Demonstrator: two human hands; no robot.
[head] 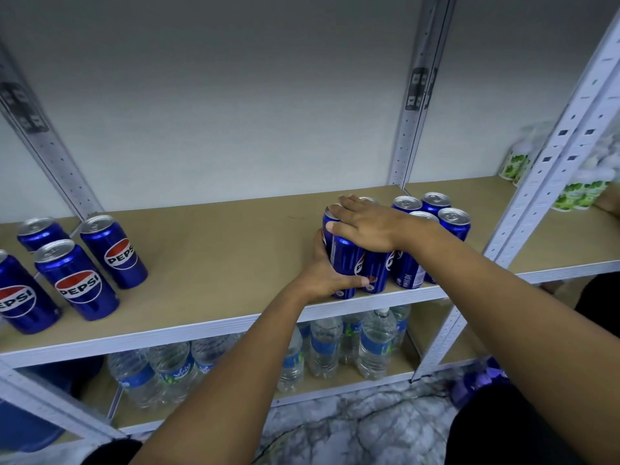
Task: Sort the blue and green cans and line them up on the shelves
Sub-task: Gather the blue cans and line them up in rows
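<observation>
Left hand [327,273] curls round the front blue can [345,260] on the shelf [214,297]. Right hand [365,226] lies flat, fingers straight, on the cluster's tops.

- I see one can cluster [416,236] on the shelf [214,263], right of centre near its front edge.
- Four more cans [72,266] stand well apart, far left.
- Bottles [322,347] sit on the shelf below.

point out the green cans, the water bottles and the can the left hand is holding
green cans [575,196]: head view, printed side of one on the far right of the shelf
water bottles [374,344]: head view, blue label of one on the lower shelf
blue can [345,255]: head view, side wall above the left hand [327,273]
</observation>
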